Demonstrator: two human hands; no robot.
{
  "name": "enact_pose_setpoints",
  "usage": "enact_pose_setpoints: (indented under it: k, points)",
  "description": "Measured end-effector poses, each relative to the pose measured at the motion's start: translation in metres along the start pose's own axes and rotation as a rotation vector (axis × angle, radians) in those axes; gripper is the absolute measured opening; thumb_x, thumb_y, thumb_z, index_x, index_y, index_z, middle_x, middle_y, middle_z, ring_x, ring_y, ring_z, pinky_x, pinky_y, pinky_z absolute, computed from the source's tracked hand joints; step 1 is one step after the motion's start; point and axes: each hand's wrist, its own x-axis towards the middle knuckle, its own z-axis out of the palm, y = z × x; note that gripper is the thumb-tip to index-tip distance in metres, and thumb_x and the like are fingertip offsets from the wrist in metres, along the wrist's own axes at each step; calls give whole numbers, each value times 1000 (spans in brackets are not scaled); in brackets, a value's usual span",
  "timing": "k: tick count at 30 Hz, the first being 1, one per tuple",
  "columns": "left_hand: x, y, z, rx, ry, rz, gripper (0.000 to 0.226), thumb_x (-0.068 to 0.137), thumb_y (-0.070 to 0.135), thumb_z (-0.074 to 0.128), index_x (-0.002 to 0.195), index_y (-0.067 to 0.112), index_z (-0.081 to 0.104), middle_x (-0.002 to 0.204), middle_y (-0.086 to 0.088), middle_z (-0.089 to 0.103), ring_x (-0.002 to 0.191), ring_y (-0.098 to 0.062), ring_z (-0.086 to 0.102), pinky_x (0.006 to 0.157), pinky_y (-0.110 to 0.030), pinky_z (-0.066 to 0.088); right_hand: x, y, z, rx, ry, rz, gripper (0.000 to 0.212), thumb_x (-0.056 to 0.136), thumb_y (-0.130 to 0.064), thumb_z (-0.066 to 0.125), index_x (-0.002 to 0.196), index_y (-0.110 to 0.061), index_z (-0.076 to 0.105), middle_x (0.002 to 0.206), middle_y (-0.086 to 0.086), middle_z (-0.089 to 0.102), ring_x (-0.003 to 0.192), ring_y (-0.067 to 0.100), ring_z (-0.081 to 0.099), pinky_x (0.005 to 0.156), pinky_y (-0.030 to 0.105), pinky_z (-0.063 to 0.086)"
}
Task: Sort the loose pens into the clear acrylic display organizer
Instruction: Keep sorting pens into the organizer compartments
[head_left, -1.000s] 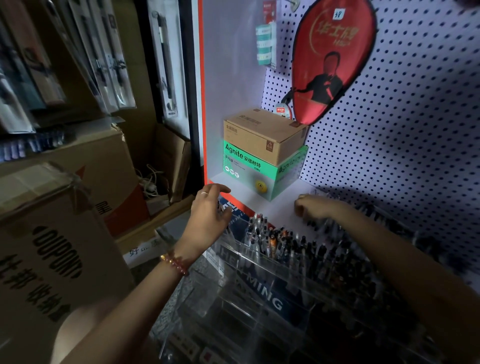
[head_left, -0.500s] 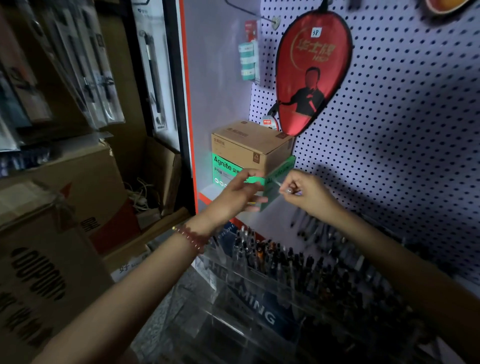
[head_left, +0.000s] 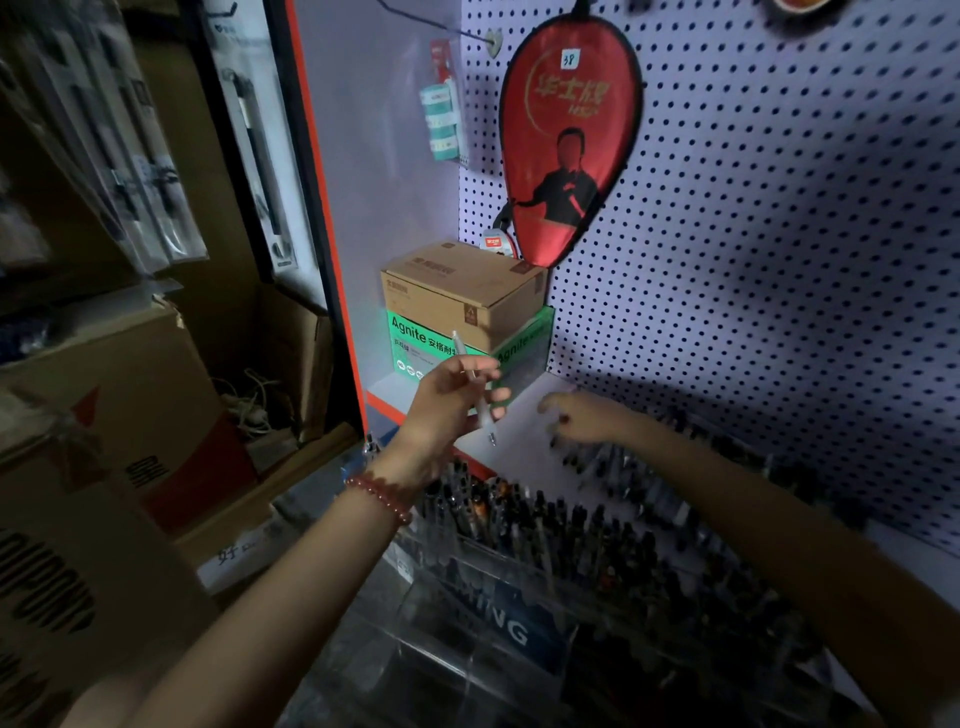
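My left hand (head_left: 457, 397) holds a clear pen (head_left: 470, 371) nearly upright above the white shelf, its tip pointing down. My right hand (head_left: 582, 415) reaches down to the loose dark pens (head_left: 613, 462) lying on the shelf behind the organizer, with its fingers spread and curved over them. The clear acrylic display organizer (head_left: 467, 613) stands in front, its back rows packed with several upright pens (head_left: 545, 519). Whether the right hand grips a pen is hidden by blur.
A brown carton (head_left: 462, 291) sits on a green Agnite box (head_left: 415, 348) at the shelf's back left corner. A red paddle case (head_left: 566, 135) hangs on the pegboard (head_left: 779, 234). Cardboard boxes (head_left: 104, 415) stand at the left.
The pen passed from my right hand to my left hand. My right hand then dropped back to the loose pens on the shelf. The camera tilted up slightly.
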Motion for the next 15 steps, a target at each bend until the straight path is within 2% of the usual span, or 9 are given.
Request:
enact_pose_setpoints:
  k: [2,4,6,8,9,10,12,13,15]
  points:
    - [-2,0,-1,19,2,6,20,97,-4,42,91,7,57,98,-11,59,77,-17,64,64,-23,58,6,1,10,-173,-59,44,38,91,-44,52,125,-28,46,111,7,62,86,27,63,66,36,52]
    - [-4,1,-5,48,21,16,21,97,-3,41,91,7,58,99,-11,59,79,-16,64,65,-23,58,7,-4,13,-193,-13,42,33,88,-49,55,107,-22,49,91,4,58,73,22,56,56,29,40]
    - [-5,2,-10,60,42,28,22,98,-3,40,91,7,57,99,-10,59,79,-16,64,65,-22,57,6,-10,13,-93,10,29,25,89,-35,59,81,-13,52,68,3,49,58,18,44,51,27,31]
    - [-7,4,-13,72,53,35,20,98,-3,39,92,5,57,99,-10,59,80,-16,64,66,-22,57,7,-13,12,66,27,39,28,85,-17,62,62,-2,54,58,13,47,51,22,38,52,27,30]
    - [-8,5,-15,85,52,41,19,98,-2,39,94,4,56,99,-9,59,81,-17,64,66,-22,57,4,-16,8,154,37,63,26,82,-11,61,63,5,57,62,25,51,52,28,39,52,31,33]
    - [-9,5,-17,97,48,47,18,98,-2,38,97,2,56,98,-9,60,81,-16,64,67,-22,57,2,-18,4,257,63,86,22,81,-8,60,74,12,61,75,34,56,56,36,46,56,37,41]
    - [-11,6,-22,108,36,57,18,99,-1,38,101,1,56,96,-7,63,78,-14,67,68,-24,57,-8,-25,-9,440,129,114,25,82,-6,61,92,16,62,94,34,62,72,38,60,75,46,52]
    - [-12,7,-25,106,25,60,18,99,0,38,102,1,56,96,-6,64,76,-12,68,68,-24,58,-17,-32,-18,523,167,87,20,82,-6,61,89,13,63,87,29,65,70,29,60,76,44,52]
    - [-13,8,-30,90,11,62,18,99,2,39,103,2,57,96,-6,65,74,-10,70,68,-24,58,-36,-49,-32,686,226,28,6,85,-8,62,84,-3,66,75,6,64,69,12,57,68,21,51]
